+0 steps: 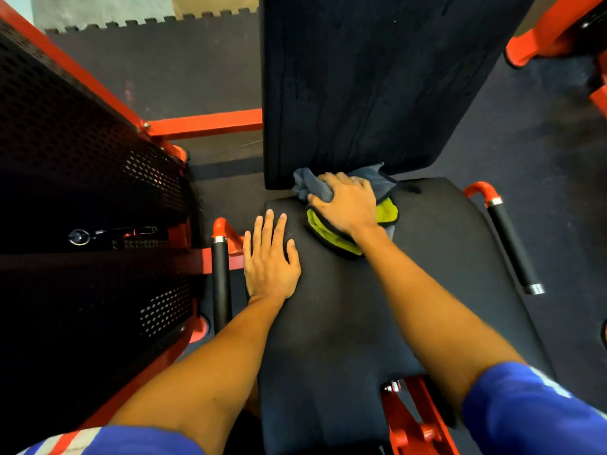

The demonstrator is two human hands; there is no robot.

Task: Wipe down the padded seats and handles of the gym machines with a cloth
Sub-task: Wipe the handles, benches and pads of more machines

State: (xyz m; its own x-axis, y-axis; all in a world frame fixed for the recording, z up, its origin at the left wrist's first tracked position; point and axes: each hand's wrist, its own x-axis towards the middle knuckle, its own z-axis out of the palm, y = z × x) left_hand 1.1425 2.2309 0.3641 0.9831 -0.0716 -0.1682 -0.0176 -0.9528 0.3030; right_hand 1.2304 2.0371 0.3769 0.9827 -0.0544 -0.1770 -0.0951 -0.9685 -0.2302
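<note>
Head view: looking down over both arms at one gym machine.
Right grip: fingers curled round the cloth, pushing it down on the seat pad.
Cloth: grey and yellow-green, bunched under the right grip, right where the seat pad meets the back pad just past the fingers.
Left grip: flat and holding nothing, straight fingers resting on the seat pad, just left of the right grip.
Handles: the left handle is just left of the left grip. The right handle is well off to the right of the right grip. Nobody touches either one.
What could go wrong: I think the cloth could skip parts of the seat, because it is in a small lump. A loose corner could catch in the gap between the pads.
Surface: the seat pad is black and looks soft.
Room: dark rubber floor, red frame, and a black guard with holes far left of the left grip.
</note>
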